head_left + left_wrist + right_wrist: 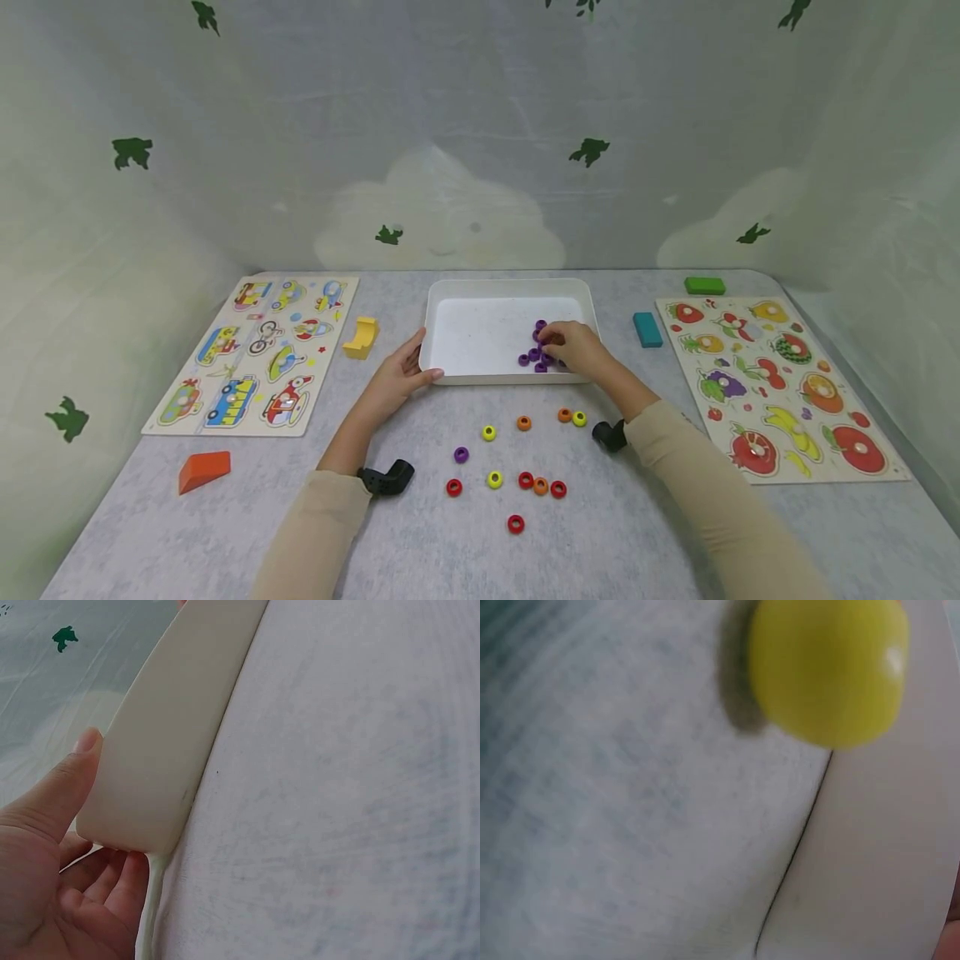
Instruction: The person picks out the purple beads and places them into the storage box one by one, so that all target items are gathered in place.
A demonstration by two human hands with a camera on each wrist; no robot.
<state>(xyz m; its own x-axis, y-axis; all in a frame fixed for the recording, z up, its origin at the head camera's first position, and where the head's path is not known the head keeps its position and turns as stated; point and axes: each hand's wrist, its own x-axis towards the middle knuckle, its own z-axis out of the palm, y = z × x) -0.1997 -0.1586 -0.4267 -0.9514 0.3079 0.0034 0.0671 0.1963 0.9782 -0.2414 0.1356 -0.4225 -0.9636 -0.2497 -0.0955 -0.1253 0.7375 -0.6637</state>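
Note:
A shallow white tray (480, 379) lies at the back middle of the table, with several purple beads (523, 360) in its right front part. My left hand (390, 379) grips the tray's front left corner. In the left wrist view the thumb (86, 742) lies against the tray wall (157, 750) and the other fingers bend round the corner. Over the tray's right side, my right hand (573, 346) has its bent fingers down among the purple beads. Whether they pinch a bead is hidden. Only a sliver of that hand (950, 941) shows in the right wrist view.
In front of the tray lie loose red (516, 524), orange (523, 423), yellow (489, 433) and purple beads (461, 455). Picture puzzle boards flank them, vehicles (318, 408) left and fruit (817, 471) right. Yellow (362, 337), orange (204, 472), teal (647, 330) and green blocks (705, 286) lie nearby.

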